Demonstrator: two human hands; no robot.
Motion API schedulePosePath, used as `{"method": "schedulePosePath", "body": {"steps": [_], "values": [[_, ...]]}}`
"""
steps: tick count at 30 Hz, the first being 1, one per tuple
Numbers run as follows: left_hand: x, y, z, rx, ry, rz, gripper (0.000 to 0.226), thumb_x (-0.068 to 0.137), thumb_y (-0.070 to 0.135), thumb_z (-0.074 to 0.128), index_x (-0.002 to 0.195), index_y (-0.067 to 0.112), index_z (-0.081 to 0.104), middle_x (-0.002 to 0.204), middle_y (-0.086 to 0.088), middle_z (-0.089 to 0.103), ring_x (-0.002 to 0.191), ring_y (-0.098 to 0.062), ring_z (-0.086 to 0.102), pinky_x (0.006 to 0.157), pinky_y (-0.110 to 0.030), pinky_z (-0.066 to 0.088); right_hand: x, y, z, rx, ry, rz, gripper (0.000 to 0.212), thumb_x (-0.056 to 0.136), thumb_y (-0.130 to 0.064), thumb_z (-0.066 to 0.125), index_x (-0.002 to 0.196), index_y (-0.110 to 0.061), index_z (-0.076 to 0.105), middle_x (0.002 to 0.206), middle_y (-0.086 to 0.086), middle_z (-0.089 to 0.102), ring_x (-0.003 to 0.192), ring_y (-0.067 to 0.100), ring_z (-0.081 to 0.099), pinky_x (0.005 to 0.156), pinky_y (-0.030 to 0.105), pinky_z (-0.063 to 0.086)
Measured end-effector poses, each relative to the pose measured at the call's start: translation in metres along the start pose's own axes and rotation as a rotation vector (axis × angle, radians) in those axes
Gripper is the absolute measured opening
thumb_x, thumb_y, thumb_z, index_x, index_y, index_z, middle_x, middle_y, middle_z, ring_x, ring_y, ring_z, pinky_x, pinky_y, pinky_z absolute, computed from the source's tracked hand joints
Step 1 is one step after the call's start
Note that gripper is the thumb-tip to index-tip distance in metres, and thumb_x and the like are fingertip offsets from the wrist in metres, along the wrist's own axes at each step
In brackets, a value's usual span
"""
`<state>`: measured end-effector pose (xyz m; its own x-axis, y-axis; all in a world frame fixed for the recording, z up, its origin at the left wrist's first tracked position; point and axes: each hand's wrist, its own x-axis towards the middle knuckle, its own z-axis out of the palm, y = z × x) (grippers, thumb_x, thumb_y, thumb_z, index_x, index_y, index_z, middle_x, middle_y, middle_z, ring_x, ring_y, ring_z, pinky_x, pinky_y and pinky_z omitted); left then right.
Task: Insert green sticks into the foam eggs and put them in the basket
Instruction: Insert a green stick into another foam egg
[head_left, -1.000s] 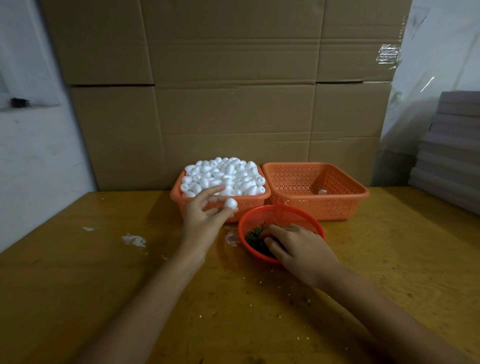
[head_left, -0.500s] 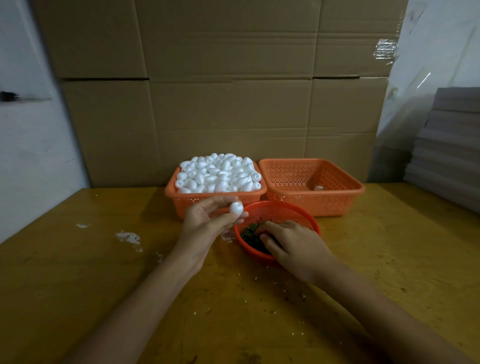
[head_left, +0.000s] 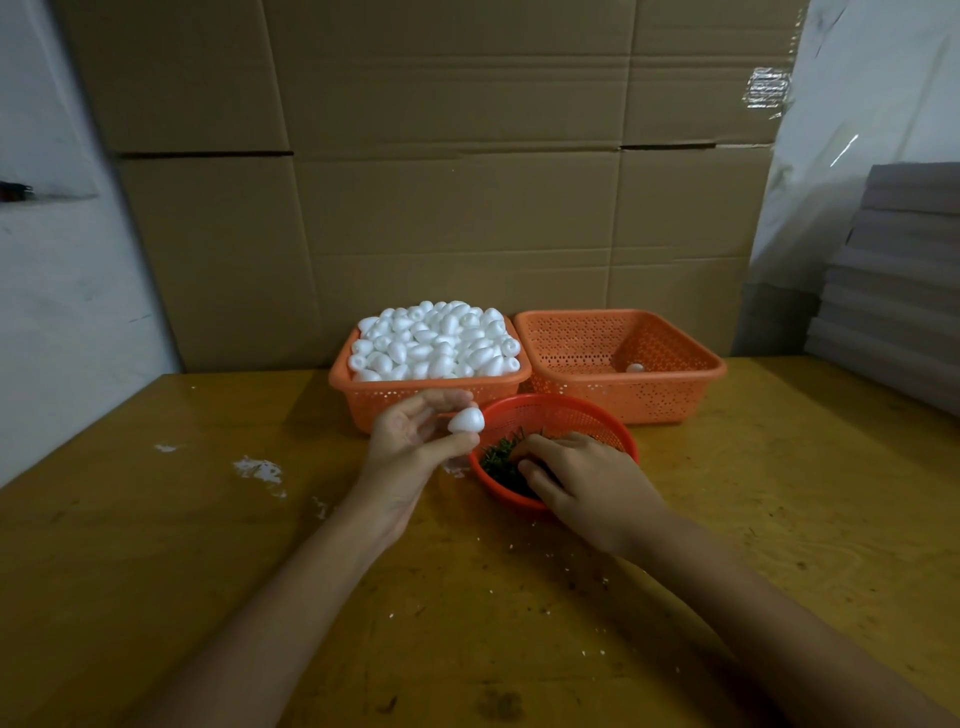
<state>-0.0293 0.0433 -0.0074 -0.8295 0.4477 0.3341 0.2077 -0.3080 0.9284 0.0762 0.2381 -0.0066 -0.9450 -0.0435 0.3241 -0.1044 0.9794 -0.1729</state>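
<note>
Just beyond the left hand (head_left: 410, 447), an orange basket (head_left: 431, 400) is heaped above its rim with white foam eggs (head_left: 434, 340). Beyond the right hand (head_left: 587, 483), a second orange basket (head_left: 623, 395) is seen with a single egg (head_left: 635, 368) lying at its far side. A round red bowl (head_left: 561, 410) of green sticks (head_left: 501, 460) is placed under the right hand's fingertips.

One foam egg (head_left: 466, 420) is pinched between the thumb and fingertips of the left hand, palm turned inward, raised beside the bowl's rim. The right hand is laid palm down over the bowl, its fingers curled into the sticks; whether a stick is gripped cannot be told, since the fingertips are hidden. Both forearms are stretched over the yellow table (head_left: 208, 545).
</note>
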Motion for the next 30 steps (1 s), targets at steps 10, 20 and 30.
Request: {"method": "schedulePosePath", "body": {"steps": [10,20,30], "values": [[-0.0014,0.0008,0.0006,-0.049,-0.035,-0.013,0.029,0.082,0.0,0.082,0.103,0.02,0.081,0.108,-0.018,0.079,0.107,-0.029,0.075,0.088,-0.032,0.061,0.0005,0.0003,0.0012,-0.014,-0.006,0.005,0.033,0.108,-0.045,0.033,0.121,-0.029,0.059,0.108,-0.009,0.07,0.1,0.014,0.058,0.075,0.034,0.044],[0.001,-0.0018,0.0003,-0.047,-0.028,-0.006,0.035,0.077,-0.003,0.083,0.107,0.01,0.071,0.117,-0.012,0.076,0.113,-0.028,0.072,0.09,-0.038,0.058,0.0002,-0.0012,-0.0003,-0.013,-0.01,0.011,0.032,0.109,-0.043,0.035,0.125,-0.029,0.059,0.113,-0.008,0.07,0.104,0.017,0.058,0.08,0.037,0.048],[0.0011,-0.0026,-0.0016,-0.1,-0.056,-0.018,0.032,0.074,0.002,0.082,0.097,0.023,0.078,0.121,-0.011,0.076,0.107,-0.022,0.073,0.088,-0.039,0.058,-0.0002,-0.0011,-0.0002,-0.019,-0.016,0.011,0.033,0.108,-0.044,0.033,0.124,-0.029,0.059,0.111,-0.008,0.07,0.103,0.016,0.058,0.079,0.038,0.049]]}}
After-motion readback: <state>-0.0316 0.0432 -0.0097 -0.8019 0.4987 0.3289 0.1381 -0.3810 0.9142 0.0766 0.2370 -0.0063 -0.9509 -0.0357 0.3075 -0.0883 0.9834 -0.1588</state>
